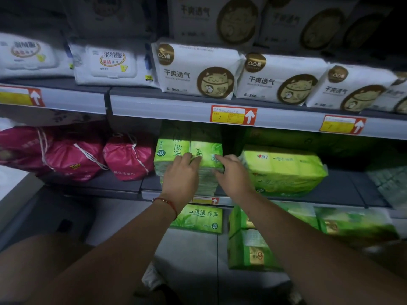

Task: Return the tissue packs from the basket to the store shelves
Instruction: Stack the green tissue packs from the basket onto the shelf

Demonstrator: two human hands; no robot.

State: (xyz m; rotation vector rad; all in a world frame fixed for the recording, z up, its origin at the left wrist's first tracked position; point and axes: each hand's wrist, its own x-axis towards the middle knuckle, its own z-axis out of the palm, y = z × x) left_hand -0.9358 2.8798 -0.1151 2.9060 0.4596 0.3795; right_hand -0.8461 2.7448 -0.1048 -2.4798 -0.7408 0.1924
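As we push the tissue pack (172, 150) flush at twelve o'clock, left hand (180, 175) and right hand (233, 175) press it, grips unclenched.

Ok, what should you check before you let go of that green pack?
1. Green pack on the shelf: ok.
2. Pack standing upright: ok.
3. Left hand and right hand both touching it: ok.
4. Gap to the pink bag: cannot tell.
5. Pack pushed fully back: cannot tell.
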